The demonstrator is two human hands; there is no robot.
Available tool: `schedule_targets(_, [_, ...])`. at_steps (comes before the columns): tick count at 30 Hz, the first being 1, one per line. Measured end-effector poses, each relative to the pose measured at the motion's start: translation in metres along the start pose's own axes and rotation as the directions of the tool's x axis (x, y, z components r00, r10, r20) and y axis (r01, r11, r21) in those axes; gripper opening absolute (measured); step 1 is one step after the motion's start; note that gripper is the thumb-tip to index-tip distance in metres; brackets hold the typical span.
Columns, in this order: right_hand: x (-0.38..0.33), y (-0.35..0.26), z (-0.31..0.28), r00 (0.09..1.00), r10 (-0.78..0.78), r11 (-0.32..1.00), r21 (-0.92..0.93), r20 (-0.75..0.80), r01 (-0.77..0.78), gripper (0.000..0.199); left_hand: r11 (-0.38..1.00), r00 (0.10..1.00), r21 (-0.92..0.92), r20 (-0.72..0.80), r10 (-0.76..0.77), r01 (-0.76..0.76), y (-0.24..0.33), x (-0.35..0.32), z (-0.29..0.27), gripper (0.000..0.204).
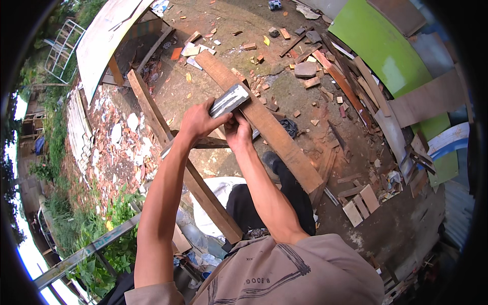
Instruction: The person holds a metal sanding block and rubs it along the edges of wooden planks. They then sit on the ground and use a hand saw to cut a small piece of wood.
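Note:
My left hand (pixel 199 122) and my right hand (pixel 239 131) both grip a flat, shiny metal blade (pixel 230 99) by its near end. The blade lies across a long brown wooden plank (pixel 274 134) that slants from the upper left to the lower right. My thumbs meet just below the blade. My dark-trousered leg and shoe (pixel 270 160) stand under the plank. How the blade's near end is shaped is hidden by my fingers.
A second long wooden beam (pixel 168 137) runs along the left. Offcuts and wood scraps (pixel 310 68) litter the dirt ground. Stacked boards (pixel 356 86) and a green panel (pixel 386 51) lie at the right, rubble (pixel 122 137) and plants at the left.

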State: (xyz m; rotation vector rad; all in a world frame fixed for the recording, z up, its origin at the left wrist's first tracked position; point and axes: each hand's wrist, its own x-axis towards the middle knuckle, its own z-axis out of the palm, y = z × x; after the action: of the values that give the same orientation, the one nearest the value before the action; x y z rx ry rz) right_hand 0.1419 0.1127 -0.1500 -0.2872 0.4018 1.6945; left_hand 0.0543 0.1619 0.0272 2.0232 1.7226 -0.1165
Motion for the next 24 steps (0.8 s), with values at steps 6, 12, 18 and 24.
schedule_targets(6, [-0.054,-0.021,0.012,0.994,-0.038,0.995,-0.093,-0.101,0.029,0.003,0.999,1.0,-0.032,-0.02,0.005,-0.005,-0.007,-0.002,0.004,0.073])
schedule_targets(12, [-0.006,-0.007,0.018,0.975,0.005,0.987,-0.158,-0.22,-0.041,0.009,1.0,1.0,-0.029,-0.027,0.002,-0.003,-0.005,-0.004,0.002,0.072])
schedule_targets(18, [0.02,0.002,0.028,0.996,0.046,0.989,-0.139,-0.073,-0.056,0.026,1.0,1.0,-0.02,-0.005,-0.007,0.007,-0.005,-0.001,0.002,0.074])
schedule_targets(24, [0.002,-0.001,0.031,0.997,0.042,0.997,-0.06,-0.058,-0.045,0.02,0.999,1.0,-0.026,0.011,-0.02,0.021,-0.002,-0.002,0.001,0.074])
